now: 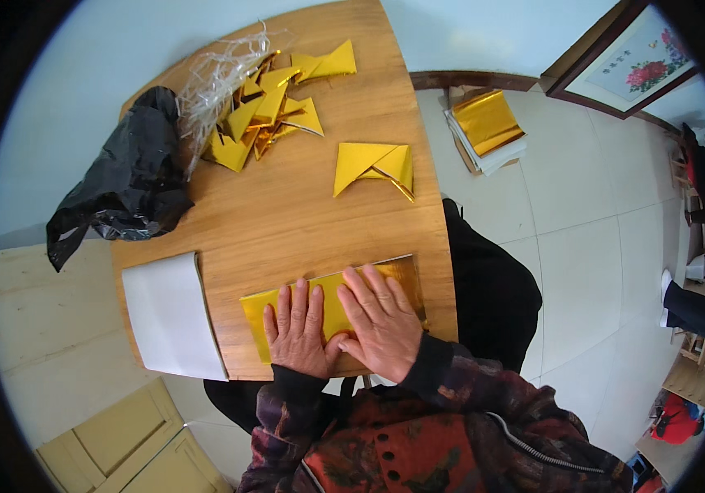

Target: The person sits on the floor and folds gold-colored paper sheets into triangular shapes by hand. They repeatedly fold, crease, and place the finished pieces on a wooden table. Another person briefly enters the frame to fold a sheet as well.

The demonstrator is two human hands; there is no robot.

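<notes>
Resting open and gripping nothing, the left hand (296, 335) and right hand (381, 324) lie atop the gold sheet (331, 308), which sits right of the white paper stack (170, 314), long axis running sideways; the left hand is nearer that stack.

The folded gold sheet (332, 311) looks like paper with metallic foil face, smooth and shiny. The folded gold pieces (266, 107) have the same bright, mirror-like finish. The white sheets (167, 316) seem to be plain paper, smooth and matt. The black bag (130, 168) is of thin plastic, wrinkled and glossy; the clear strips (221, 74) look like transparent plastic. The worktop (303, 222) shows wood grain with a light sheen. The floor tiles (570, 271) appear smooth, and the patterned jacket (418, 444) is of soft-looking cloth.
</notes>
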